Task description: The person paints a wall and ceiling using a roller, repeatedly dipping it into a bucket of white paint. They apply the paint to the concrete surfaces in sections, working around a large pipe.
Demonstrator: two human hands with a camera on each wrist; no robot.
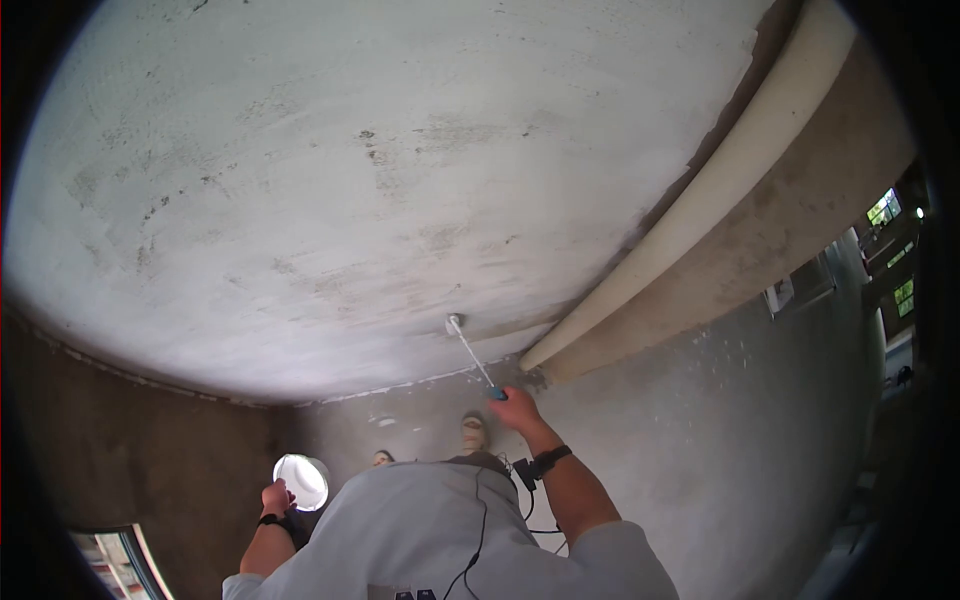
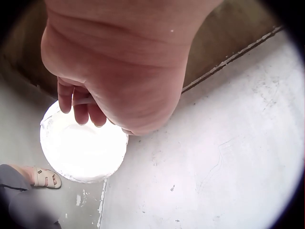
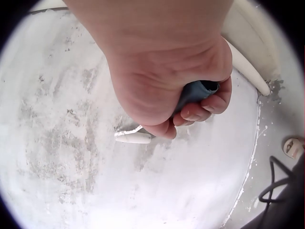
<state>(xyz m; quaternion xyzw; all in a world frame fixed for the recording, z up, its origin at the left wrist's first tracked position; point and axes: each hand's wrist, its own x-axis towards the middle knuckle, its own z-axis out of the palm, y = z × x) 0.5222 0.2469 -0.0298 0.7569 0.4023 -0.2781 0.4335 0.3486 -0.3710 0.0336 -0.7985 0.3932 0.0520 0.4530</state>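
Observation:
My right hand [image 1: 517,408] grips the blue handle [image 3: 193,97] of a small paint roller [image 3: 133,138]. The roller's white-coated metal rod [image 1: 473,352] reaches forward to the pale wall [image 1: 330,220], and its white sleeve lies against the wall low down, near the pipe. At the lower left, my left hand [image 1: 277,496] holds a white bucket [image 1: 309,481] with curled fingers at its rim. A pale strip like a bucket handle passes behind those fingers in the left wrist view. The inside of the bucket looks bright white there, its contents washed out by glare.
A thick beige pipe [image 1: 690,220] runs up the wall's right side. White splashes mark the grey floor [image 1: 660,430]. My sandalled foot [image 1: 474,432] stands near the wall's base. Dark cables [image 1: 483,520] hang by my body, and a brown wall [image 1: 150,450] rises at left.

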